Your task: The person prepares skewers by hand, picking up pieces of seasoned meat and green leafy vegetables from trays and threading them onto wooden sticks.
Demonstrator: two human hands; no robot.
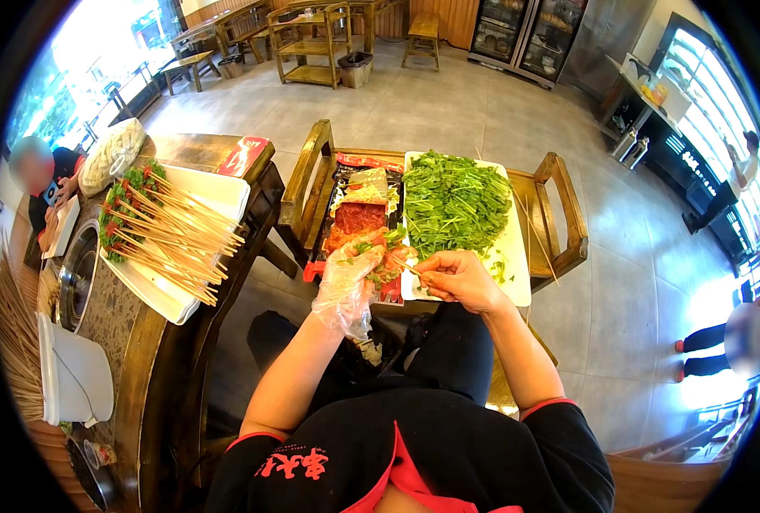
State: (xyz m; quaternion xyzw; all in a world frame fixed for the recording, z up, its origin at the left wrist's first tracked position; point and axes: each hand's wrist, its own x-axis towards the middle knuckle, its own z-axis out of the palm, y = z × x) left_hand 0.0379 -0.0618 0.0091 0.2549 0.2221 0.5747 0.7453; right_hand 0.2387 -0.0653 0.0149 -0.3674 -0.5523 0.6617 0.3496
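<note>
My left hand (353, 269), in a clear plastic glove, grips a bundle of green herb stems and a reddish meat slice. In my bare right hand (460, 277) a thin wooden skewer (407, 264) is pinched, its far end reaching the bundle; whether it has pierced the meat is hidden. Beyond my left hand lies an opened printed packet (362, 186) with red marinated meat (358, 218) on it. Chopped green herbs (454, 199) are heaped on a white tray (514, 282) beside it. Both rest on a wooden chair-like stand (550, 192).
To the left, a wooden table (143, 359) bears a white tray (184, 311) of finished herb skewers (168, 224), a stuffed bag (112, 154) and a white bucket (75, 372) near many bare sticks (18, 327). Loose skewers (537, 237) lie right. A person (46, 173) sits across the table.
</note>
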